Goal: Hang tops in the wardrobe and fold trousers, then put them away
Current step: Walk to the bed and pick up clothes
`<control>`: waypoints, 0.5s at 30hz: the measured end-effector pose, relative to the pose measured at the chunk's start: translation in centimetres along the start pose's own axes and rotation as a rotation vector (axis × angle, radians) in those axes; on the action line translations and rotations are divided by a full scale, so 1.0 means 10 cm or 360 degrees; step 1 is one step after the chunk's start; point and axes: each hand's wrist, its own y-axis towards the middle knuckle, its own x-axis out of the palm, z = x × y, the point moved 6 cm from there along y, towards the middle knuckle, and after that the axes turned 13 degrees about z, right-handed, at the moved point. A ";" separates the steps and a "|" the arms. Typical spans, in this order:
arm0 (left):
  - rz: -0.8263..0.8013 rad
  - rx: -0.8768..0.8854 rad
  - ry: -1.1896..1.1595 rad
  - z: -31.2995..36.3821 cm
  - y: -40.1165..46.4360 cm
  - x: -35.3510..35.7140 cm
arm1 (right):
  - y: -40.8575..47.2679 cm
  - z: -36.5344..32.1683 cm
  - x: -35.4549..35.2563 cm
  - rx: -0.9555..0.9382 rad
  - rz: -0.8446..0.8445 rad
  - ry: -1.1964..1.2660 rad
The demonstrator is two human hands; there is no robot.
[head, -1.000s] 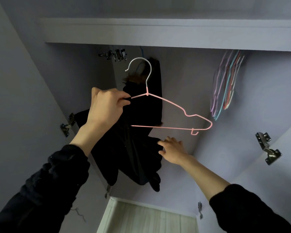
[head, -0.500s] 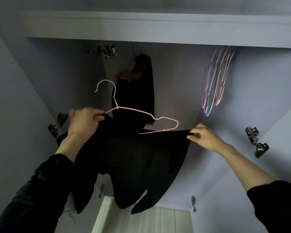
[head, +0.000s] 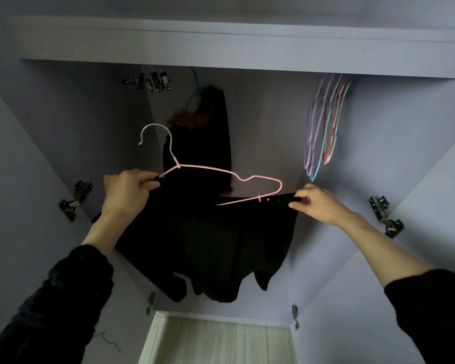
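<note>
A black top point(head: 208, 245) is spread in front of the open wardrobe, stretched between my hands. My left hand point(head: 128, 191) grips its left edge together with the left arm of a pink wire hanger point(head: 221, 170) with a silver hook. My right hand point(head: 318, 202) pinches the top's right edge, just past the hanger's right end. The hanger's lower bar lies along the top's upper edge. The garment's lower part hangs loose.
Inside the wardrobe another dark garment point(head: 208, 135) with a brown fur collar hangs on a blue hanger. A bunch of coloured empty hangers point(head: 323, 127) hangs at the right. Metal door hinges point(head: 384, 214) stick out on both sides. A pale wooden floor point(head: 216, 342) lies below.
Both hands dropped from high in the wardrobe. My right hand took hold of the top's right edge and pulled it out, spreading the garment under the hanger.
</note>
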 end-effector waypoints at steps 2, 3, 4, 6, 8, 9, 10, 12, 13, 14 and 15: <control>0.0003 -0.0030 0.0017 -0.04 0.00 0.00 | 0.03 -0.06 -0.08 -0.0072 0.0010 -0.0029; 0.0008 -0.0023 0.0016 -0.03 0.00 0.00 | 0.05 -0.11 -0.12 -0.0114 0.0026 -0.0036; 0.0013 0.0014 0.0017 0.01 0.00 0.00 | 0.07 -0.17 -0.16 -0.0163 0.0050 -0.0038; 0.0016 0.0150 0.0047 0.13 -0.01 0.00 | 0.12 -0.31 -0.23 -0.0294 0.0093 -0.0071; 0.0015 0.0254 0.0061 0.23 -0.02 -0.02 | 0.18 -0.45 -0.29 -0.0435 0.0104 -0.0201; 0.0018 0.0276 0.0063 0.26 -0.01 -0.04 | 0.21 -0.48 -0.32 -0.0459 0.0110 -0.0255; 0.0021 0.0294 0.0077 0.28 0.00 -0.08 | 0.24 -0.48 -0.37 -0.0436 0.0116 -0.0266; 0.0041 0.0347 0.0139 0.31 0.00 -0.14 | 0.26 -0.44 -0.46 -0.0351 0.0109 -0.0238; 0.0053 0.0379 0.0174 0.33 0.00 -0.17 | 0.26 -0.42 -0.50 -0.0325 0.0100 -0.0237; 0.0062 0.0405 0.0201 0.35 -0.01 -0.19 | 0.26 -0.43 -0.54 -0.0316 0.0101 -0.0232; 0.0073 0.0428 0.0207 0.40 -0.03 -0.19 | 0.26 -0.47 -0.58 -0.0335 0.0112 -0.0220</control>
